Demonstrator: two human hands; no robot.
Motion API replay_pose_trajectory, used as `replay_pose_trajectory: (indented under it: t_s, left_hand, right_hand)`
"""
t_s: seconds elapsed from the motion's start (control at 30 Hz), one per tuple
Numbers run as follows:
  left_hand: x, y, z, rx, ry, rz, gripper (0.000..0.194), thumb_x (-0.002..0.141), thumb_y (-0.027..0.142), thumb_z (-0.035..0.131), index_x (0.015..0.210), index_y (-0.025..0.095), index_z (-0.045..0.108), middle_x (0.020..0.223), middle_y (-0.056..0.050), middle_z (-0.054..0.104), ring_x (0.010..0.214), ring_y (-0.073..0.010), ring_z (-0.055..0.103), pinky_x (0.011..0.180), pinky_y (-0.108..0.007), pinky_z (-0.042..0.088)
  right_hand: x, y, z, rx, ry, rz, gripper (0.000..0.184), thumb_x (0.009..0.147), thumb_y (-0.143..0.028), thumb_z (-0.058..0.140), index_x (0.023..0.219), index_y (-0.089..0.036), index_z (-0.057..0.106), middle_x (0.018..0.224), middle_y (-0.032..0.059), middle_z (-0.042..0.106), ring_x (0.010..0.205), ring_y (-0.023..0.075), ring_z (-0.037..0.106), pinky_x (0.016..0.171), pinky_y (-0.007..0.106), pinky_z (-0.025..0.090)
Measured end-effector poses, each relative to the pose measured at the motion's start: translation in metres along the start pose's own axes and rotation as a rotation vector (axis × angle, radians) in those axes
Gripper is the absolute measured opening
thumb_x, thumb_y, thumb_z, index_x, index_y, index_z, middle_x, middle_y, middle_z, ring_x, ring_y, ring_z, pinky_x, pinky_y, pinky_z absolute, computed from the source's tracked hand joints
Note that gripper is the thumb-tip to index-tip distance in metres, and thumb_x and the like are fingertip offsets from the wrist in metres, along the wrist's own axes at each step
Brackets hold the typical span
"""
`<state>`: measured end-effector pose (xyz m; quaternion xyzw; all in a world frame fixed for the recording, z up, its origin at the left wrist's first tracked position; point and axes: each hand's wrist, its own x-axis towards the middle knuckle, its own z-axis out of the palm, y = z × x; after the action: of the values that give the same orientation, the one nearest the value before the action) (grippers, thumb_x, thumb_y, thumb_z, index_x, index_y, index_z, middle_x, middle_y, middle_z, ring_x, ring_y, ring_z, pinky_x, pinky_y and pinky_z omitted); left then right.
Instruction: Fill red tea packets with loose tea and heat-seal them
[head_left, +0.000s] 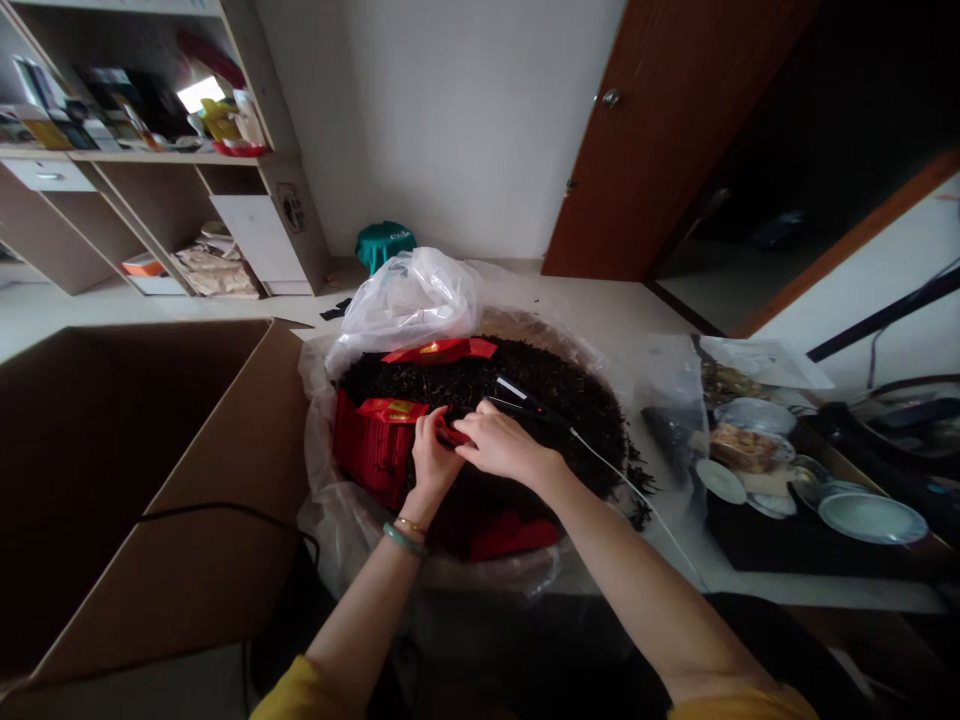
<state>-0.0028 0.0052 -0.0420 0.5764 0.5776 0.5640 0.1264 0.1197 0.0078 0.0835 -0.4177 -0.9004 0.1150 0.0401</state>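
My left hand (433,452), with a green bangle at the wrist, grips a small red packet (451,434) over a wide container lined with clear plastic (321,440). My right hand (501,441) meets it from the other side, its fingers closed at the packet's edge. Dark loose leaves, like tea (562,385), fill the container. Red packets (371,455) lie in a row at its left, another red packet (442,350) rests at the back, and more red material (510,535) shows in front. Just beyond my right hand is a slim black device (525,402) with a lit white strip.
A large open cardboard box (217,480) stands at the left. A white cable (637,490) runs from the device to the lower right. Dishes (870,517) and a black tray (757,545) sit at the right. Behind are shelves (277,210), a teal-covered bin (384,243) and a brown door (622,170).
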Motion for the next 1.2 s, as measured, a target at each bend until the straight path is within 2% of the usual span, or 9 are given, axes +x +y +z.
replay_pose_trajectory:
  t_s: [0.13,0.23,0.33,0.53,0.6,0.7,0.8,1.0,1.2]
  left_hand:
    - [0.0,0.0,-0.002,0.055,-0.056,0.013,0.051,0.061,0.008,0.064,0.11,0.02,0.055,0.094,-0.004,0.053,0.078,-0.0165,0.056,0.072,-0.03,0.05]
    - [0.001,-0.001,-0.002,0.127,-0.02,0.011,0.052,0.059,0.016,0.071,0.108,0.02,0.056,0.096,-0.006,0.055,0.093,-0.0243,0.055,0.082,-0.038,0.049]
    - [0.002,-0.001,-0.001,0.124,0.021,0.013,0.052,0.058,0.023,0.076,0.106,0.019,0.055,0.101,-0.008,0.056,0.1,-0.0271,0.054,0.088,-0.042,0.047]
    - [-0.001,-0.004,0.002,-0.001,-0.105,-0.125,0.056,0.058,0.025,0.076,0.108,0.018,0.051,0.095,-0.005,0.062,0.086,-0.0213,0.062,0.079,-0.036,0.05]
    - [-0.002,-0.006,0.003,-0.01,-0.131,-0.147,0.059,0.056,0.022,0.076,0.11,0.018,0.051,0.097,-0.006,0.063,0.087,-0.0218,0.062,0.08,-0.036,0.05]
    - [-0.002,-0.009,0.004,-0.016,-0.134,-0.08,0.059,0.055,0.016,0.073,0.11,0.018,0.051,0.105,-0.008,0.062,0.098,-0.0238,0.061,0.087,-0.039,0.048]
    - [-0.002,-0.01,0.005,0.01,-0.124,-0.024,0.057,0.056,0.014,0.071,0.109,0.018,0.053,0.104,-0.008,0.062,0.1,-0.0252,0.06,0.09,-0.04,0.047]
    - [-0.002,-0.012,0.007,0.075,-0.105,-0.048,0.053,0.058,0.017,0.071,0.108,0.019,0.054,0.101,-0.008,0.064,0.094,-0.0252,0.062,0.085,-0.042,0.048]
    - [-0.003,-0.019,0.008,-0.002,-0.081,0.013,0.038,0.068,0.013,0.059,0.105,0.019,0.054,0.099,-0.008,0.062,0.09,-0.0216,0.06,0.082,-0.037,0.049]
  right_hand:
    - [0.003,-0.001,0.007,-0.043,-0.021,0.026,0.017,0.087,-0.023,0.057,0.096,-0.014,0.068,0.101,0.0114,0.068,0.101,0.0248,0.053,0.084,0.033,0.045]
    - [0.001,0.006,0.006,-0.006,0.102,-0.04,0.019,0.087,-0.018,0.056,0.103,-0.016,0.067,0.102,0.0089,0.067,0.098,0.0213,0.054,0.087,0.032,0.045]
    - [-0.004,0.012,0.003,0.031,0.222,-0.045,0.024,0.085,-0.015,0.058,0.108,-0.018,0.066,0.101,0.0065,0.067,0.096,0.0204,0.054,0.087,0.032,0.045]
    - [-0.006,0.013,0.006,-0.091,0.131,-0.007,0.014,0.085,-0.018,0.06,0.093,-0.017,0.071,0.096,0.0083,0.066,0.096,0.0223,0.053,0.081,0.031,0.046]
    - [-0.003,0.011,0.01,-0.145,0.079,0.003,0.013,0.084,-0.021,0.061,0.091,-0.016,0.071,0.095,0.0103,0.066,0.098,0.0246,0.053,0.079,0.032,0.047]
    - [0.002,0.009,0.019,-0.194,0.007,0.012,0.018,0.087,-0.025,0.058,0.091,-0.014,0.072,0.096,0.0128,0.068,0.1,0.0271,0.054,0.079,0.034,0.046]
    - [0.003,0.008,0.022,-0.202,0.003,0.002,0.023,0.091,-0.024,0.051,0.093,-0.012,0.07,0.096,0.0138,0.069,0.1,0.0268,0.055,0.083,0.035,0.045]
    - [-0.001,0.008,0.015,-0.061,0.182,0.055,0.02,0.087,-0.025,0.059,0.104,-0.015,0.064,0.097,0.009,0.069,0.096,0.0217,0.057,0.086,0.033,0.043]
    - [0.006,0.006,0.03,-0.09,0.058,-0.014,0.022,0.088,-0.033,0.056,0.095,-0.017,0.07,0.107,0.011,0.067,0.11,0.0262,0.051,0.093,0.039,0.04]
